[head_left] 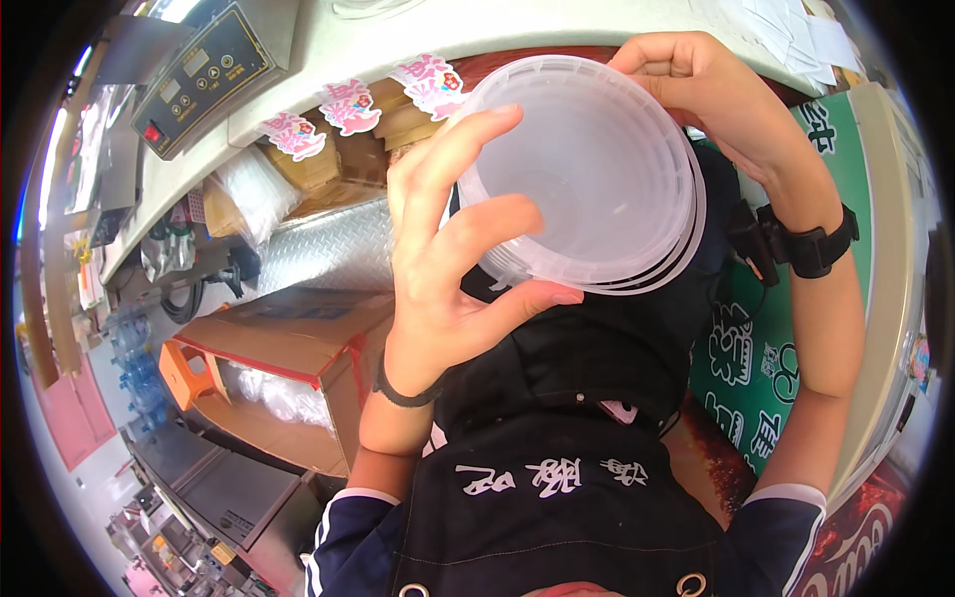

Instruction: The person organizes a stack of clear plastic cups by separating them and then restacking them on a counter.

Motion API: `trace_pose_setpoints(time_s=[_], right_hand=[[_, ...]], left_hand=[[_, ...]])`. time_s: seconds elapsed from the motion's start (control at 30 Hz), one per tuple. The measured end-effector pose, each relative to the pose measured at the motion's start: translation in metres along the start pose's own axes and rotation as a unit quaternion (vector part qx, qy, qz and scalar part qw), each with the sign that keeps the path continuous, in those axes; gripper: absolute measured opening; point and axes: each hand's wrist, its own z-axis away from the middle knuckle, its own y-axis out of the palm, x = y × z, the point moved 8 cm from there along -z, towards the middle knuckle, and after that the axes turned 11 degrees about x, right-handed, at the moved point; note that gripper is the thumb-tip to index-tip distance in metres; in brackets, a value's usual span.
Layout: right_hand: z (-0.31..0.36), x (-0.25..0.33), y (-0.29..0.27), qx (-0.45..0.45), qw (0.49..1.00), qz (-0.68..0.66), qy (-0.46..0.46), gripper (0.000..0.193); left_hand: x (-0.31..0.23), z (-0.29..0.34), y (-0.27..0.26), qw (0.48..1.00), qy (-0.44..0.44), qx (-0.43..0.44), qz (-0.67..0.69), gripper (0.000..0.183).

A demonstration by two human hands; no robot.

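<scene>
A round, translucent plastic tub is held up in front of my chest, its open mouth facing me. Several rims show along its lower right edge, so it looks like a nested stack. My left hand grips the left side, fingers bent over the rim and thumb along the lower edge. At the upper right, my right hand pinches the rim; some of its fingertips are hidden behind the tub.
Ahead runs a pale counter with a control-panel machine at its left. A cardboard box holding clear plastic stands at lower left, beside an orange stool. A green printed panel is close to my right arm.
</scene>
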Motion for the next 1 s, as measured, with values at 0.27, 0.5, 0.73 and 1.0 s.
trace_pose_setpoints(time_s=[0.27, 0.5, 0.73, 1.0], right_hand=[[0.001, 0.003, -0.001, -0.007, 1.000, 0.018, -0.021, 0.016], [-0.001, 0.012, 0.002, 0.003, 0.995, 0.083, -0.054, 0.017], [0.001, 0.068, 0.014, 0.032, 0.953, 0.292, 0.074, 0.020], [-0.004, 0.050, 0.018, -0.090, 0.859, 0.504, -0.020, 0.022]], left_hand=[[0.000, -0.003, 0.001, 1.000, -0.009, 0.003, 0.000, 0.047], [0.000, 0.000, -0.001, 1.000, -0.011, -0.002, -0.005, 0.049], [-0.002, -0.003, 0.004, 1.000, -0.009, 0.004, -0.023, 0.050], [-0.005, -0.006, 0.010, 0.999, -0.015, 0.010, -0.036, 0.049]])
